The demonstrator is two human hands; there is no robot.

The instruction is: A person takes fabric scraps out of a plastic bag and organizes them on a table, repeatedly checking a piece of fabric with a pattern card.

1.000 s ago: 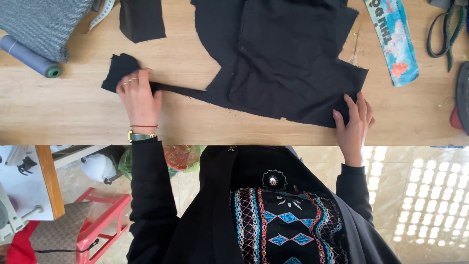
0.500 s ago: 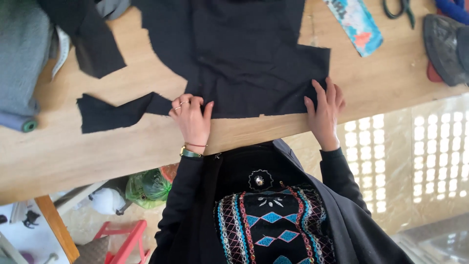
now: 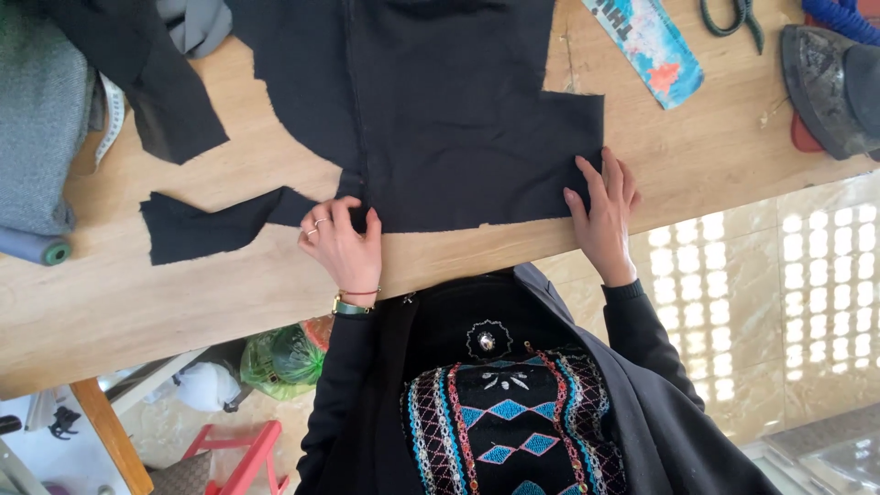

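Nearest, pressing down on the large black fabric [image 3: 440, 119] with both hands: left hand [image 3: 341, 246] with fingers bent and tips set on the lower hem, no telling whether pinching the cloth or only resting on it; right hand [image 3: 605, 215] laid nearly flat, fingers a little apart, pinning the lower right corner, gripping nothing. Between the two hands, only the raw hem, lying just inside the near edge of the bench [image 3: 183, 302]. Likely trouble there: with uneven pressure or a tug from one side, hem creeping over that edge, or bunching and wrinkling between the hands. Just left of the left fingers, a narrow black tail of cloth [image 3: 202, 225] trailing off the main piece; easily dragged or twisted by a sideways sweep, possibly torn at the thin neck where joined. Further beyond the left fingers, a separate black piece [image 3: 156, 92], a white measuring tape [image 3: 110, 115], a grey cloth [image 3: 41, 137] and a blue thread spool [image 3: 37, 247] near the bench edge, apt to roll if nudged. Well beyond the right fingers, a printed blue strip [image 3: 646, 41], scissors [image 3: 733, 14] and a dark rounded object [image 3: 830, 82], all apart from the fabric. Nothing lying between either hand and the cloth; crowding only at the far left.
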